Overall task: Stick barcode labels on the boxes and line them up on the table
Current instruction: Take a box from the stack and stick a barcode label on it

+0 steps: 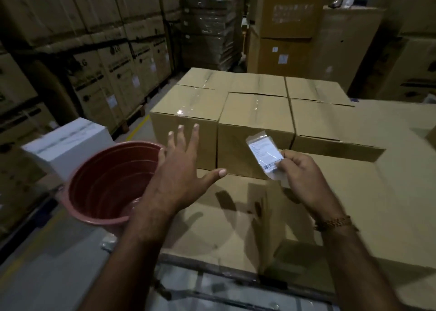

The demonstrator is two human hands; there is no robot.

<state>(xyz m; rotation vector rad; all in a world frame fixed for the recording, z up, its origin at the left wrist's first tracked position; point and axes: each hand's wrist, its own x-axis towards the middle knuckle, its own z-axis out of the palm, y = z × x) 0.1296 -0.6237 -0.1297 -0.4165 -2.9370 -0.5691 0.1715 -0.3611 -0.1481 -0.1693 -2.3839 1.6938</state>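
Note:
Several taped brown boxes (pixel 254 112) stand side by side on a table covered with flat cardboard (pixel 354 204). My right hand (pixel 302 176) pinches a white barcode label (pixel 264 155) by its lower end and holds it up in front of the middle box. My left hand (pixel 181 169) hovers with its fingers spread, empty, before the front face of the left box (pixel 186 117) and just right of the bucket.
A red plastic bucket (pixel 108 183) sits at the table's left edge, under my left hand. A white carton (pixel 68 143) stands behind it. Tall stacks of large cartons (pixel 99 58) wall the aisle on the left and at the back.

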